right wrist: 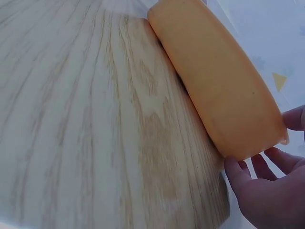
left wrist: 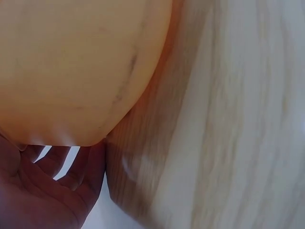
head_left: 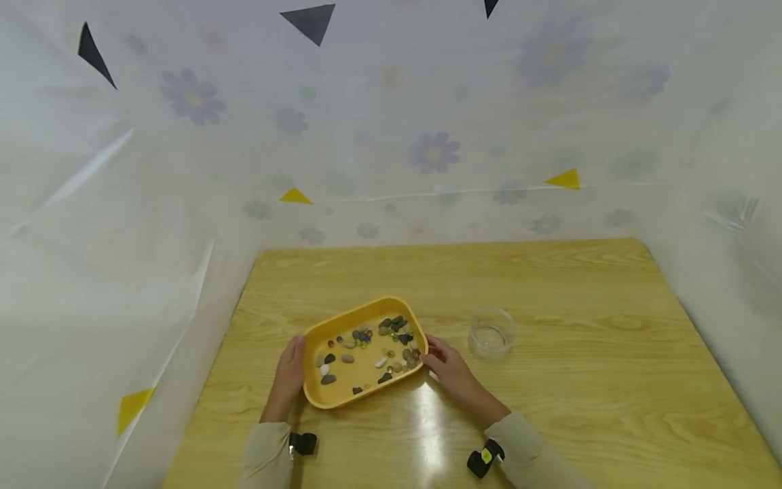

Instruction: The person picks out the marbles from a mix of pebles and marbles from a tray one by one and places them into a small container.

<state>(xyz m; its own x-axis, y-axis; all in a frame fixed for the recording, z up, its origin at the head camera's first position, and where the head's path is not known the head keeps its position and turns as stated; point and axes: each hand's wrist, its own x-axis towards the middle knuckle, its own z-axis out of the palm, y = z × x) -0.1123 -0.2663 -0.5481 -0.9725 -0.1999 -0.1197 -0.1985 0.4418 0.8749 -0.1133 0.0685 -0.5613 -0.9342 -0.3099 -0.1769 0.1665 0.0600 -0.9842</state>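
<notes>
Two hands flanked the yellow tray [head_left: 332, 397] near the counter [head_left: 580, 380] front: left grip [head_left: 288, 377] at nine o'clock, right grip [head_left: 449, 370] at three, fingers touching its ends, clenching nothing. Rigid, light, it probably spills pebbles [head_left: 391, 339] if tipped; holding both short ends seemed wisest. Farther right stood a clear cup [head_left: 491, 332].

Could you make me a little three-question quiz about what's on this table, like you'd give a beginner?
1. True or false: the clear cup stands inside the yellow tray.
2. What lies in the tray? A) coins B) small stones and beads C) screws
3. Which hand is nearer the cup?

Key
1. False: it stands on the wooden table, right of the tray.
2. B
3. The right hand; the left hand is at the tray's other end.
</notes>
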